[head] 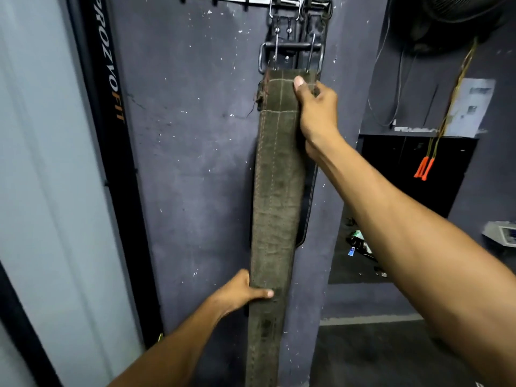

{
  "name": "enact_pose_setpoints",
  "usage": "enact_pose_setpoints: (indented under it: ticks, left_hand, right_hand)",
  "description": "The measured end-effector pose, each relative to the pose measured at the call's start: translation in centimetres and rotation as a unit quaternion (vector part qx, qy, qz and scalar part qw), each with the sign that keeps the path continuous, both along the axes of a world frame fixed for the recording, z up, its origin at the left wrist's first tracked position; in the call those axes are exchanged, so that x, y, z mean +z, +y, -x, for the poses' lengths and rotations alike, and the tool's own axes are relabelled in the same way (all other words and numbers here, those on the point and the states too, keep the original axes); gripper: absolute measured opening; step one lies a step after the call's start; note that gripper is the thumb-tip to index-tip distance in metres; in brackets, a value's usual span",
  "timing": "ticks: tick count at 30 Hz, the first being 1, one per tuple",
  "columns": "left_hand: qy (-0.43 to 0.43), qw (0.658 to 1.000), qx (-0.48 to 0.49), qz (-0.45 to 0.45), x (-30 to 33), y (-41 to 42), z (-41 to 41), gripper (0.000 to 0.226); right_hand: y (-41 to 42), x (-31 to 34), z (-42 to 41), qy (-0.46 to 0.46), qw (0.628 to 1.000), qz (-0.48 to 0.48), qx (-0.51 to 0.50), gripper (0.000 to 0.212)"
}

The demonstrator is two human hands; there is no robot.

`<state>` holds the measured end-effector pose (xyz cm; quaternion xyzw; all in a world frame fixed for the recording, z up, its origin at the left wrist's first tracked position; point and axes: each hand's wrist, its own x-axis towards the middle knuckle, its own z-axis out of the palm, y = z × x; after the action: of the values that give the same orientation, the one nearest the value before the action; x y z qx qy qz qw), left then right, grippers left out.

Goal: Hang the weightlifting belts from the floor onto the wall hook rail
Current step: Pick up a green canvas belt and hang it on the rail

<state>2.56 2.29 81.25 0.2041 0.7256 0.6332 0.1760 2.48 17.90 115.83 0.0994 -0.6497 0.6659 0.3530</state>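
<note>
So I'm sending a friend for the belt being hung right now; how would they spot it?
Find the hook rail atop the dark wall. Below it hangs the olive suede belt, gripped by the right hand near its buckle and the left hand lower down. The black belts behind are shiny leather.

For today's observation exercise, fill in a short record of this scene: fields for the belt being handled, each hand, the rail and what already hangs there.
belt in hand: olive suede belt, held upright against the wall
right hand: grips the belt near its buckle
left hand: grips the belt lower down
hook rail: top edge of view
already hanging: dark belts, behind the olive one
</note>
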Motion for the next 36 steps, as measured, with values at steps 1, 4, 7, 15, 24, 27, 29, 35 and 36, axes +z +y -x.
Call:
enact_pose_setpoints:
  ticks: [1,4,7,15,24,27,29,35,36]
  left_hand:
    - [-0.002,1.000,0.003,0.020,-0.9,0.0,-0.3,0.034]
    - [0.011,0.998,0.029,0.055,-2.0,0.6,-0.7,0.033]
    - [0.015,0.996,0.049,0.075,-0.5,1.3,-0.1,0.043]
    - [0.076,0.972,0.023,-0.220,16.9,2.9,1.0,0.052]
    - [0.147,0.929,0.217,-0.262,26.6,5.3,1.6,0.024]
    - [0.150,0.916,0.223,-0.298,26.2,5.6,1.5,0.016]
    - [0.151,0.913,0.224,-0.306,26.4,5.8,1.6,0.015]
    - [0.185,0.917,0.212,-0.284,28.0,6.8,1.0,0.016]
    - [0.191,0.914,0.216,-0.284,28.7,6.7,1.0,0.016]
  right_hand:
    - [0.3,0.4,0.1,0.003,1.000,-0.005,0.004,0.065]
    - [1.1,1.0,-0.1,0.015,1.000,-0.019,0.004,0.069]
    - [2.1,0.6,0.0,0.020,1.000,-0.016,0.009,0.061]
    - [3.7,-4.6,1.6,-0.013,0.999,-0.041,0.022,0.031]
    - [2.3,-11.0,-1.1,-0.038,0.995,-0.055,0.068,0.038]
    - [3.4,-14.8,-1.9,-0.046,0.987,-0.028,0.153,0.032]
    - [3.5,-16.7,-2.2,-0.053,0.983,-0.069,0.160,0.011]
    - [4.5,-18.6,-2.9,-0.047,0.976,-0.009,0.212,0.018]
    - [4.8,-20.0,-3.2,-0.078,0.969,-0.012,0.235,0.024]
